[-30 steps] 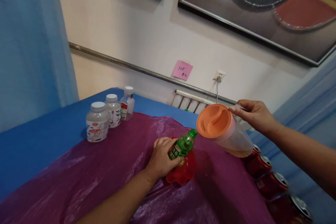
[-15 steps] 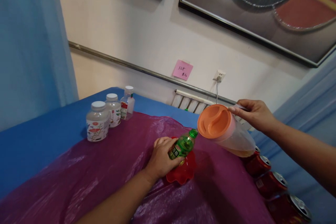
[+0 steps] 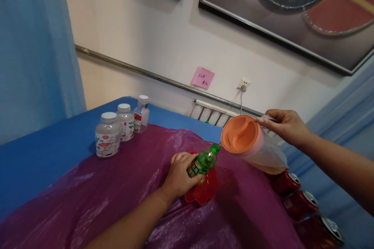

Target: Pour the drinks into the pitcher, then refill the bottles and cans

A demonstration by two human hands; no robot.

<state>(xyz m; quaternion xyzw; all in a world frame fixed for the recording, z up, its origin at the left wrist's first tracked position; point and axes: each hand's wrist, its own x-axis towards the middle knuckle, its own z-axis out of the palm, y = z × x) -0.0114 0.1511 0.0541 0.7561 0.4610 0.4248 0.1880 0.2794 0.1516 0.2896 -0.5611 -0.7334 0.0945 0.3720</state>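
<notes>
Tilting a green plastic bottle (image 3: 197,167) at a scalloped red bowl (image 3: 204,193), the left hand (image 3: 177,177) grasps it; at two o'clock, the right hand (image 3: 292,126) clutches a tipped, translucent orange-lidded plastic pitcher (image 3: 267,153), not yet emptied of amber liquid (image 3: 270,169) (bottle's fill unclear).

Had jars (image 3: 107,140) left on the table (image 3: 67,146), cans (image 3: 300,204) right, a dish (image 3: 209,187) between (bottle (image 3: 201,163) over it), wall (image 3: 140,19) behind.

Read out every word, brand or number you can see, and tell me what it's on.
Pink note: "32", then handwriting I can't read surely.
Green bottle: white characters and a red logo, too blurred to read.
White-lidded containers: label print too small.
Red cans: markings too small or dark.
</notes>
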